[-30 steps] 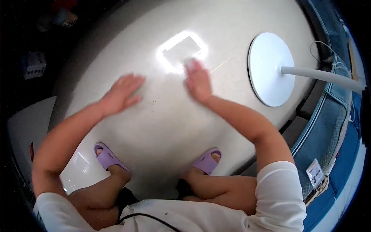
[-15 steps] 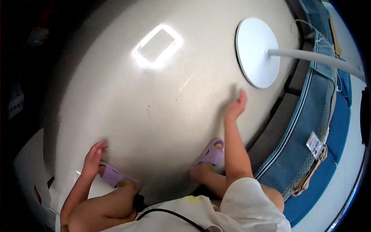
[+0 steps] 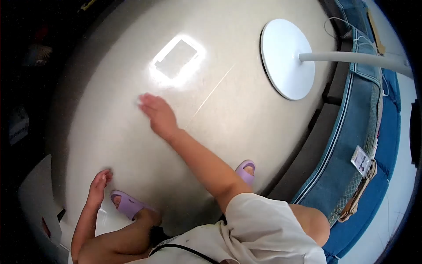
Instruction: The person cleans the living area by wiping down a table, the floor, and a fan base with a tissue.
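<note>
Over the pale floor [image 3: 110, 132], my right hand [image 3: 160, 115] reaches across to the left, below a bright rectangular reflection. Its fingers are held together and smeared by motion. A small whitish blur shows at the fingertips; I cannot make out what it is. My left hand [image 3: 100, 184] hangs by my left purple slipper [image 3: 129, 206], its fingers loosely bent and nothing seen in them. A thin pale line [image 3: 214, 91] runs along the floor to the right of my right hand.
A white round stand base [image 3: 285, 59] with a slanting pole [image 3: 343, 57] stands at upper right. A blue sofa or bed edge [image 3: 325, 176] with a hanging tag [image 3: 361, 161] runs down the right. My right slipper [image 3: 246, 170] is beside my right arm. A white panel [image 3: 39, 198] is at lower left.
My right hand has swept left from beside the stand base to below the bright reflection. Dark specks seen on the floor are out of sight now. My left hand has dropped slightly.
</note>
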Demonstrator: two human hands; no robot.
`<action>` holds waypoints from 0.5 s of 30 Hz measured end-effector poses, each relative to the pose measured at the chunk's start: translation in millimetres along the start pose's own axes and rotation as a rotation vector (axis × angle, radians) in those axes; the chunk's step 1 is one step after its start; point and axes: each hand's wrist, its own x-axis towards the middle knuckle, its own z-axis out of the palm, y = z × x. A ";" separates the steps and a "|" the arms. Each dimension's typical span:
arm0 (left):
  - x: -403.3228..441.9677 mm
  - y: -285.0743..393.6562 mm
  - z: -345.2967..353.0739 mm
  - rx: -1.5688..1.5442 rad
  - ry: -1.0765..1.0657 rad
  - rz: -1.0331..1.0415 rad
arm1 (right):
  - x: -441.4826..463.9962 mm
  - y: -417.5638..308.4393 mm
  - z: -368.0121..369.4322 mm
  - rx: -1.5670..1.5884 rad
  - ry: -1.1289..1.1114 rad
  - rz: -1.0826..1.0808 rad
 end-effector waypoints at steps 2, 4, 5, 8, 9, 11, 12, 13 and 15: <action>-6.0 9.8 2.5 0.020 0.044 0.018 | 2.2 6.0 -7.5 0.105 0.072 0.021; -14.6 8.9 1.8 0.005 0.066 0.005 | 3.0 12.9 -34.4 0.545 0.279 0.437; -21.0 4.5 1.5 -0.009 0.082 -0.015 | -0.9 19.4 -69.8 0.293 0.407 0.451; -28.2 -28.7 -5.5 -0.055 0.111 -0.138 | -34.5 92.9 -150.1 -0.195 0.871 0.523; -30.9 -28.4 -6.7 -0.023 0.086 -0.161 | -33.2 100.0 -177.4 0.010 1.009 0.705; -31.3 -33.5 -9.0 -0.024 0.086 -0.164 | -55.4 152.8 -201.4 -0.480 0.755 0.748; -29.7 -33.9 -10.1 -0.017 0.069 -0.176 | -40.3 148.3 -199.3 -0.474 0.760 0.740; -29.2 -25.5 -8.6 -0.055 0.063 -0.173 | -16.1 135.9 -195.9 -0.624 0.683 0.861; -24.3 -26.2 -8.1 -0.081 0.053 -0.130 | 7.6 148.0 -187.4 -0.808 0.521 0.900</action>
